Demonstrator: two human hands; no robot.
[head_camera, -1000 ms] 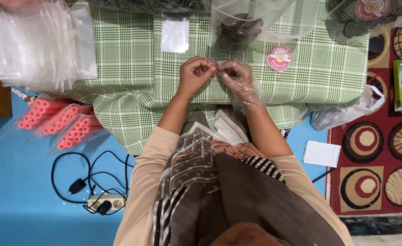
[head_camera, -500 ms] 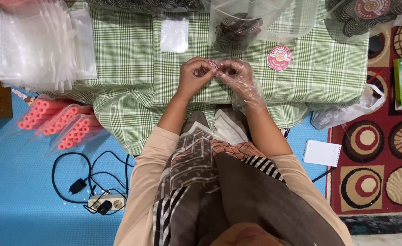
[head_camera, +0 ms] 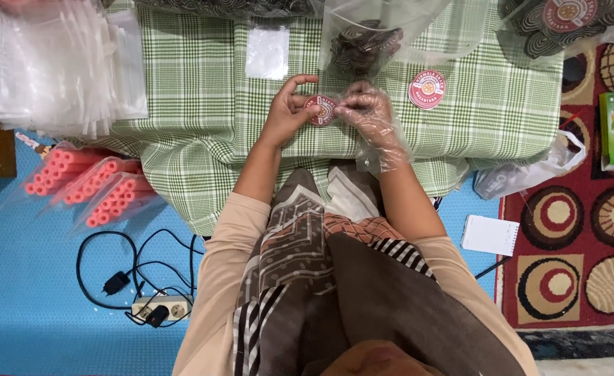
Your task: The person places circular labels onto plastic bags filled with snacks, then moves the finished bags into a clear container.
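Stack of clear plastic pouches (head_camera: 56, 66) lying far left, glossy, thin; pink foam tubes (head_camera: 87, 184) sitting bagged below; green checked cloth (head_camera: 195, 104) carrying a flat empty pouch (head_camera: 268, 52); bare left hand (head_camera: 289, 111) pinching the round red sticker (head_camera: 322, 110), now showing face-up between both hands where earlier it was hidden; gloved right hand (head_camera: 369, 115) gripping its other edge; clear bag (head_camera: 383, 35) holding dark snacks (head_camera: 362, 45); second round sticker (head_camera: 426, 89) lying loose.

Home floor packing setup: blue mat (head_camera: 35, 306), patterned rug (head_camera: 578, 237) right, clear bag stack (head_camera: 49, 66) far left, checked cloth (head_camera: 195, 104).
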